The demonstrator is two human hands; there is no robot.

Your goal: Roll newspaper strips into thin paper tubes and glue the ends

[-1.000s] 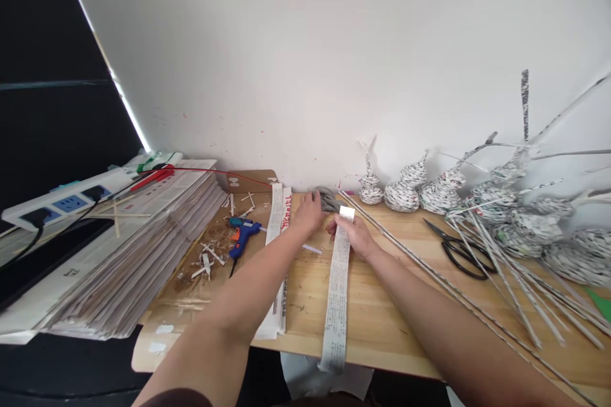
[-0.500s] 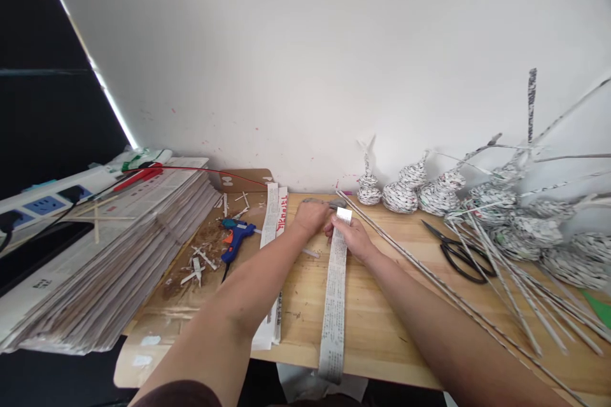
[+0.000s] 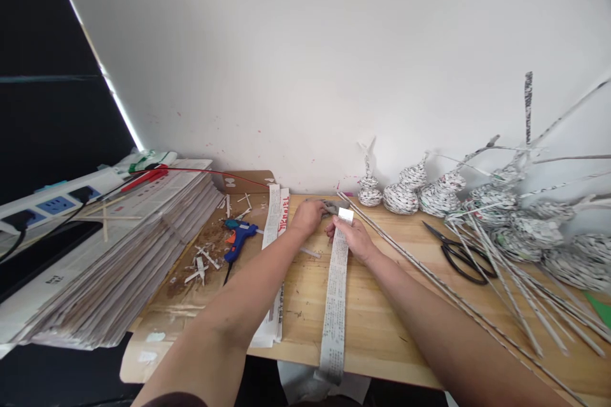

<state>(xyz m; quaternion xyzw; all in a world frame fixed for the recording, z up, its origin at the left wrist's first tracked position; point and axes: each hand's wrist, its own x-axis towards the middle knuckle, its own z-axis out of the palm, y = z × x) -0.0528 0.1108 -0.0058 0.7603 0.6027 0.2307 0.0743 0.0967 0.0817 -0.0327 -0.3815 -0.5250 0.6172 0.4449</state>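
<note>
The paper strip [image 3: 336,299] lies over the wooden table [image 3: 377,324], its lower end passing beyond the near edge. The right hand [image 3: 356,236] is clamped on its upper end, with the thumb on the paper. The left hand [image 3: 309,216] is at the grey cloth [image 3: 338,205]; whether its fingers grip this, I cannot tell. Farther right are black scissors [image 3: 449,250] and woven paper shapes [image 3: 400,199].

Right hand [image 3: 356,238] is pinching a long newsprint strip [image 3: 337,299] (bottom end dangles past the table [image 3: 382,331] edge, lol), left hand [image 3: 309,216] touching some grey cloth [image 3: 338,205].
</note>
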